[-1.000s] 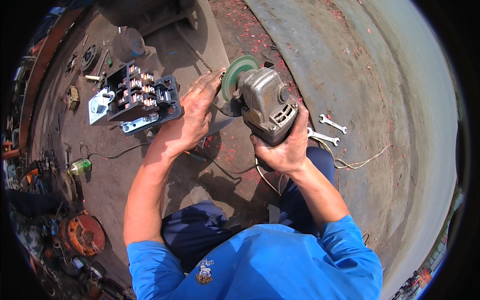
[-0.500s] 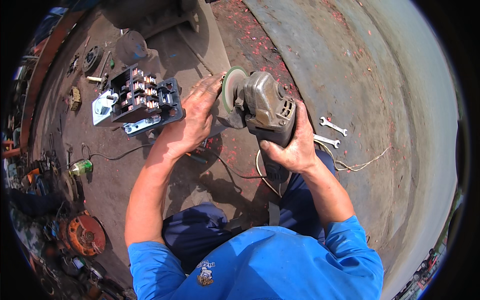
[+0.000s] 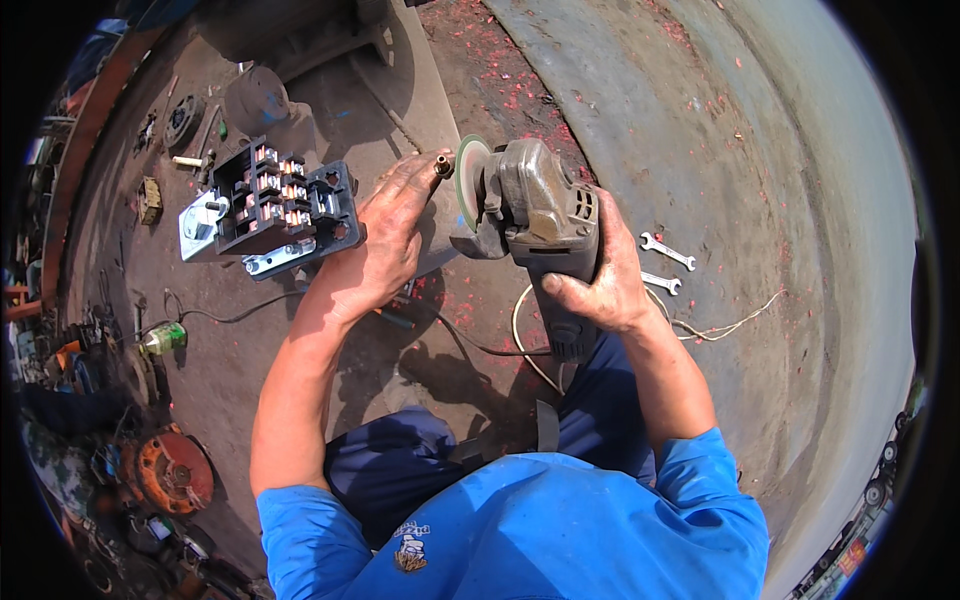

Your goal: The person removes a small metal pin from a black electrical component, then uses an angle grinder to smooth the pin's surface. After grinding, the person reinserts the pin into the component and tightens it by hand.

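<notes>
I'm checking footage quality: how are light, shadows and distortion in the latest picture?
Head view: hard sunlight lights the shirt, shadows darken the ground; head view: the rusty beam at left bows; head view: the grinder looks fairly sharp.

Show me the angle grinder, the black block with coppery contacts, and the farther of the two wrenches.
Angle grinder [image 3: 546, 222]: head view, on its metal gear housing.
Black block [image 3: 270, 210]: head view, on its rows of contacts.
Farther wrench [image 3: 668, 251]: head view, on its shank.

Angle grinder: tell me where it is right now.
In the head view, the angle grinder is above and right of the picture's centre, gripped by the right hand, with its green-rimmed disc on the side toward the left hand.
</notes>
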The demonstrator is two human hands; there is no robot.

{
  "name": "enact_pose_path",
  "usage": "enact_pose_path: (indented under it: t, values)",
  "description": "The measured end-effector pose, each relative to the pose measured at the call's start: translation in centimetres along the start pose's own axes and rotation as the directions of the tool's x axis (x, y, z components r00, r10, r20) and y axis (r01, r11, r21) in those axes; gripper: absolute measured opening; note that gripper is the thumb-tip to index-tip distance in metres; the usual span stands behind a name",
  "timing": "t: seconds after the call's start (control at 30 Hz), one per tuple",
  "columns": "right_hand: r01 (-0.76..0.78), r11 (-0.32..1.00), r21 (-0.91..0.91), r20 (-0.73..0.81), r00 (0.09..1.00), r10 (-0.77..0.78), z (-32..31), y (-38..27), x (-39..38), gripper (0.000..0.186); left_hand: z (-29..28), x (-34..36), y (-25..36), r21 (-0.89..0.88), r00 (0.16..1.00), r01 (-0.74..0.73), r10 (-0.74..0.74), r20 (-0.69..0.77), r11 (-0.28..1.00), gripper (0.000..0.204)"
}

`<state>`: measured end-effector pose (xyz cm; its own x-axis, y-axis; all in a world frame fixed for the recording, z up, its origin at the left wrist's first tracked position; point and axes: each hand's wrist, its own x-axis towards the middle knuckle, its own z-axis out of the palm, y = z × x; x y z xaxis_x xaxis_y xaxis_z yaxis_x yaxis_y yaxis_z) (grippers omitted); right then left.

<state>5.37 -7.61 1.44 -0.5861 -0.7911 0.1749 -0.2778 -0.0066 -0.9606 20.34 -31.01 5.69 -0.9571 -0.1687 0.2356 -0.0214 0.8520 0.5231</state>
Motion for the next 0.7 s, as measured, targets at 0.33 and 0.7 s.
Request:
enact_pose_path:
  t: [0.33, 0.7]
  values:
    - [-0.095, 0.995, 0.006, 0.1, 0.99, 0.094, -0.9, -1.1, 1.4, 0.089, -0.1, 0.3, -0.2, -0.031, 1.0, -0.002, 0.001, -0.004, 1.0, 0.063]
    - [-0.399, 0.915, 0.057, 0.335, 0.871, 0.359, -5.7, -5.9, 4.8, 0.095, 0.2, -0.5, -0.7, 0.08, 0.997, -0.039, 0.043, -0.056, 0.996, 0.063]
